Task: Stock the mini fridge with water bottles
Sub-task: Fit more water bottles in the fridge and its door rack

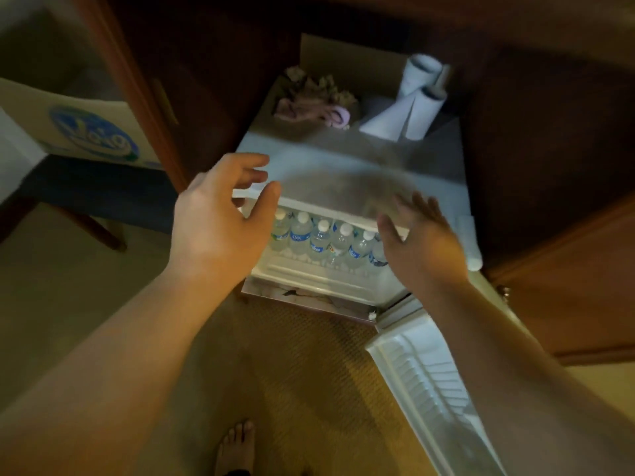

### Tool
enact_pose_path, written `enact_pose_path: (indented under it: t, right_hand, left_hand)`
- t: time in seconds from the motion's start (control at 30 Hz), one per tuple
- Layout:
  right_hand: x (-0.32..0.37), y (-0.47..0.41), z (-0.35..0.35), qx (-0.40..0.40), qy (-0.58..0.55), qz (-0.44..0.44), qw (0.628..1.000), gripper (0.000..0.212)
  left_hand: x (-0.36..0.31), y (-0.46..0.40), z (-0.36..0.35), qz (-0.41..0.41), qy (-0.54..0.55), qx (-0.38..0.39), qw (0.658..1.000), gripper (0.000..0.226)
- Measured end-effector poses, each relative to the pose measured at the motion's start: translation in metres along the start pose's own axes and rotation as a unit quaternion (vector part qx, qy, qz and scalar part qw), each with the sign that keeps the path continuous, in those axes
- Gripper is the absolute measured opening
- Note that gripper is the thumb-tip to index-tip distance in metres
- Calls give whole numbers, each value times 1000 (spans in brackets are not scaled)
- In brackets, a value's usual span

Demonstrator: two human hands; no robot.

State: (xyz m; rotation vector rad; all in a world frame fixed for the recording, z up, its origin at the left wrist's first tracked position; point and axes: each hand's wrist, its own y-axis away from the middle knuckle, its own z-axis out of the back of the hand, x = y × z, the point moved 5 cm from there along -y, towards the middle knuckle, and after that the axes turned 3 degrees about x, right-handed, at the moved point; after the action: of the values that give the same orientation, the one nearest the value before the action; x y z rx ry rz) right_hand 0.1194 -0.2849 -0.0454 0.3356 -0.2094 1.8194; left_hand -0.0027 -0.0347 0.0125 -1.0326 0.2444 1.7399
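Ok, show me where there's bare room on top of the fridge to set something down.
The front half of the fridge top is bare, bordered by the left hand, the right hand and the clutter behind. The back is crowded: a pink bundle on the left, paper rolls on the right. Inside, the water bottles stand tightly packed.

We are looking down at tan carpet (302, 365) spreading beneath the hands; dark wooden cabinetry (549, 139) is rising beyond and to the right of them, with a lighter wooden door (570, 290) showing just right of the right wrist; a chair (86, 197) is standing well left of the left hand, carrying a cardboard box (89, 128) with a blue logo; warm, dim light is falling over everything.
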Motion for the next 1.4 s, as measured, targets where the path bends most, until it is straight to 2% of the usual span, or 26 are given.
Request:
enact_pose_path:
  t: [0.17,0.37,0.47,0.67,0.83,1.0,1.13,1.23,1.33,1.4]
  right_hand:
    - [55,86,90,-141,-100,92,981,36]
    - [93,141,247,-279,-102,139,945,27]
    - [92,143,312,-295,-99,127,942,27]
    - [90,113,385,-253,-77,75,961,47]
    - [96,61,394,-204,-12,49,978,51]
    - [92,-1,360,-120,-1,-85,989,59]
    - [91,-36,334,-125,-47,-160,978,73]
    - [88,-57,324,-135,-58,-202,968,72]
    - [82,-71,314,-124,-99,-248,956,64]
    - [83,-75,310,-132,-96,-248,955,51]
  left_hand:
    - [-74,3,63,-10,26,-16,999,31]
    - [-175,-2,141,-86,38,-31,995,30]
    - [-220,-22,171,-107,52,-22,993,34]
    - [-285,-70,189,-115,55,44,991,27]
    - [-316,-120,170,-151,30,127,980,23]
    - [-327,-192,104,-235,-56,199,950,29]
    - [-334,-241,37,-294,-137,293,899,40]
    - [-332,-266,-8,-356,-204,340,846,53]
    - [-325,-276,-35,-400,-241,351,812,44]
    - [-321,-279,-43,-425,-239,335,807,30]
